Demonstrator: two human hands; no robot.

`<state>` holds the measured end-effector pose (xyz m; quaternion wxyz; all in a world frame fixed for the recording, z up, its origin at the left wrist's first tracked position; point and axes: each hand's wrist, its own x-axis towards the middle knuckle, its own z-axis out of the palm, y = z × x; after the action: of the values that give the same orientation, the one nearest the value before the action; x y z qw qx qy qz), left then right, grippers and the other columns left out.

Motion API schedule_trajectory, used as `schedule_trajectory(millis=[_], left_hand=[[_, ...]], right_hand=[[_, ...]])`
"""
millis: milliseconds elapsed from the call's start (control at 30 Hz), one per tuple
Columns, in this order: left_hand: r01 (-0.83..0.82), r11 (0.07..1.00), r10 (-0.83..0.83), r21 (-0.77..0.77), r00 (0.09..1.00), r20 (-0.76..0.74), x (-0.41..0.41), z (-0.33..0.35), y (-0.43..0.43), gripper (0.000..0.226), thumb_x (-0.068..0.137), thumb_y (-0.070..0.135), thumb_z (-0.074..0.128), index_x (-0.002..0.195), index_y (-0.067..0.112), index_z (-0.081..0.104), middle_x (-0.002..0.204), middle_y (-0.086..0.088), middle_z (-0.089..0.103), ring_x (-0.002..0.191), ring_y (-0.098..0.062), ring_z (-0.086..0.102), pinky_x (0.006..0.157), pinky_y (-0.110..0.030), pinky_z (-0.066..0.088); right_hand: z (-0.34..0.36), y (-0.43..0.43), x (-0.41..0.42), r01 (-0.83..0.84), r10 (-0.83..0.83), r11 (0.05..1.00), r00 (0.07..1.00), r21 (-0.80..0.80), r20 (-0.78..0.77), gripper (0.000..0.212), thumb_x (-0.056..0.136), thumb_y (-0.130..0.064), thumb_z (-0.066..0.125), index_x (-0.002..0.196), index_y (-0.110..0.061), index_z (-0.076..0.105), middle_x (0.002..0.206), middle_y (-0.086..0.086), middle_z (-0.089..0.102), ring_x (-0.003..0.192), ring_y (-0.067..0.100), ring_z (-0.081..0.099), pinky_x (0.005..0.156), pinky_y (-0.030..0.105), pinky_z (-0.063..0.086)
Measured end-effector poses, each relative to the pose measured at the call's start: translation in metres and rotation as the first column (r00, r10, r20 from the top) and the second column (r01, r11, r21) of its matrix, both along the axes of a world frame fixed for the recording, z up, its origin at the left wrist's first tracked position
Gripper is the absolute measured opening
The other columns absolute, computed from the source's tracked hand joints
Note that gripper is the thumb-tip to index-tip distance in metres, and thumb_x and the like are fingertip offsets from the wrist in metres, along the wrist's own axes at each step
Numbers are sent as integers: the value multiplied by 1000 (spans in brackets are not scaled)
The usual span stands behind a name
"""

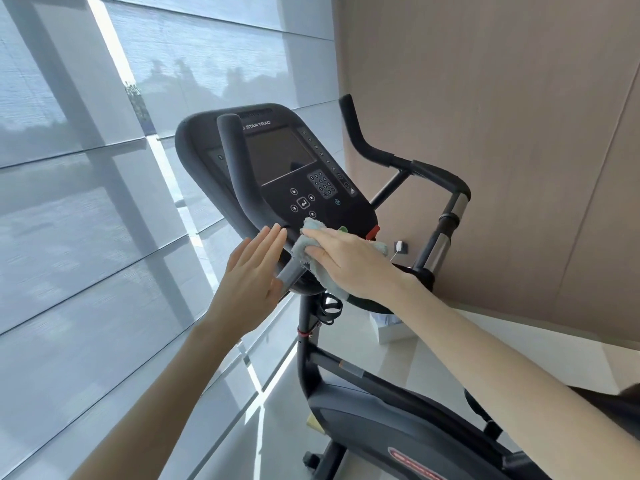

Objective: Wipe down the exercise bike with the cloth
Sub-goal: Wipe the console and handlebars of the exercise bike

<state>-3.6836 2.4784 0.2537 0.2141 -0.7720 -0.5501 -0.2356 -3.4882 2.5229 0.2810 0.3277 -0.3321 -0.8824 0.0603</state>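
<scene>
The black exercise bike (363, 410) stands in the middle of the view, its console (277, 157) with a dark screen and keypad tilted toward me. A light blue-grey cloth (304, 247) lies against the console's lower edge. My right hand (349, 261) presses flat on the cloth, fingers straight. My left hand (249, 278) is beside it with straight fingers, fingertips touching the base of the left handlebar (235, 174).
The right handlebar (415, 168) with chrome grips curves off toward a beige wall (502, 133). Large windows with translucent blinds (86, 202) fill the left. A wall socket with a plug (400, 246) sits behind the bike. Pale floor lies below.
</scene>
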Motion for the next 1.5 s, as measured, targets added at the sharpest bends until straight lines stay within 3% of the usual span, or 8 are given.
schedule_trajectory(millis=[100, 200, 300, 600, 833, 1067, 1267, 1500], left_hand=[[15, 1000, -15, -9, 1000, -13, -2, 2, 3, 65, 83, 3, 47, 146, 4, 29, 153, -9, 29, 143, -24, 20, 117, -41, 14], [38, 999, -39, -22, 998, -40, 1, -3, 4, 68, 83, 0, 55, 146, 6, 29, 153, -7, 28, 144, -22, 19, 117, -40, 13], [61, 998, -63, -30, 997, -52, 8, -9, 2, 66, 83, 1, 56, 145, 5, 32, 153, -8, 29, 142, -22, 22, 117, -40, 15], [41, 998, -39, -48, 999, 38, 16, -14, -1, 74, 79, -3, 56, 147, 7, 28, 154, -6, 26, 143, -22, 21, 118, -38, 10], [90, 987, -74, -129, 990, 124, 9, -6, 0, 77, 82, -5, 54, 149, 16, 23, 156, 2, 19, 145, -16, 14, 118, -35, 7], [155, 981, -133, -115, 975, 180, -2, 7, -1, 74, 80, 10, 41, 150, 13, 17, 156, 2, 20, 144, -15, 14, 115, -30, 11], [202, 977, -189, -71, 969, 161, 6, 1, 9, 80, 80, -12, 50, 149, 15, 20, 150, 13, 16, 139, 1, 6, 113, -17, 2], [236, 970, -228, -55, 966, 119, 22, -13, 0, 77, 77, -13, 54, 146, 9, 30, 153, -4, 29, 143, -12, 16, 115, -22, 5]], right_hand=[[3, 8, -6, 57, -47, 996, 988, -64, 148, 55, 95, -50, 38, 142, -21, 34, 139, 4, 46, 121, 26, 48, 97, 42, 39], [-11, 0, 6, 126, -152, 986, 951, 111, 270, 63, 94, -51, 39, 148, -24, 19, 139, 5, 44, 120, 25, 46, 95, 42, 38], [-28, -14, 32, 109, -153, 979, 954, 174, 259, 60, 96, -46, 36, 148, -21, 20, 138, 5, 45, 123, 20, 42, 96, 34, 35], [-58, -41, 113, 109, -103, 994, 982, -27, 157, 58, 92, -45, 34, 144, -31, 12, 151, -11, 20, 142, 10, 17, 115, 37, 22], [-44, -40, 32, 197, -217, 957, 973, 212, 75, 55, 96, -47, 36, 140, -15, 40, 141, 6, 47, 131, 22, 40, 104, 38, 32], [-36, -27, -26, 387, -453, 869, 873, 307, 180, 61, 95, -57, 20, 144, -21, 30, 145, 14, 38, 127, 30, 42, 92, 44, 38], [-58, -35, -2, 410, -510, 706, 860, 578, 13, 39, 92, -20, 50, 130, -23, 53, 115, 11, 64, 92, 27, 63, 73, 36, 51], [-86, -42, 54, 222, -334, 736, 941, 639, 57, 50, 86, -2, 53, 133, -19, 52, 125, 15, 59, 109, 32, 58, 95, 43, 45]])
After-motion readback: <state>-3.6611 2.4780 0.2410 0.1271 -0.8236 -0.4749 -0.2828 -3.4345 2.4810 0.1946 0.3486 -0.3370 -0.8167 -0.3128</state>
